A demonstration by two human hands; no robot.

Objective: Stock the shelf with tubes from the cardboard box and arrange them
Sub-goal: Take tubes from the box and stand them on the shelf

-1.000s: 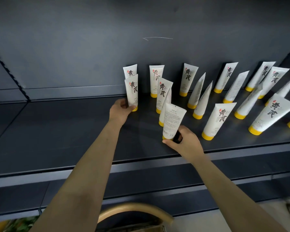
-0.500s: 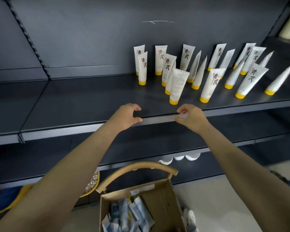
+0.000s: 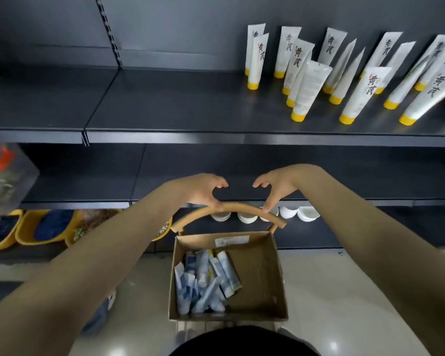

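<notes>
View from the head camera, looking down a dark grey metal shelf unit. The left hand and right hand hover side by side, a little apart, in front of the lower shelf. The fingers of both are loosely curled and grasp nothing. Both thumbs point down toward a curved tan wooden bar just below them; whether they touch it cannot be told.

Near the viewer, below the bar, stands an open brown cardboard box with a white label on its far wall. A loose heap of blue-and-white tubes lies in its left half; its right half shows bare cardboard.

On the upper dark shelf board, toward the right, white tubes with yellow caps stand cap-down in uneven rows, most bearing black brush characters. The nearest one faces backwards, showing small print. The left part of this board carries no tubes.

Below, at the far side, a row of white bowls sits under the lower shelf, and yellow plastic basins with dark contents stand at the left. The floor is pale and glossy.
</notes>
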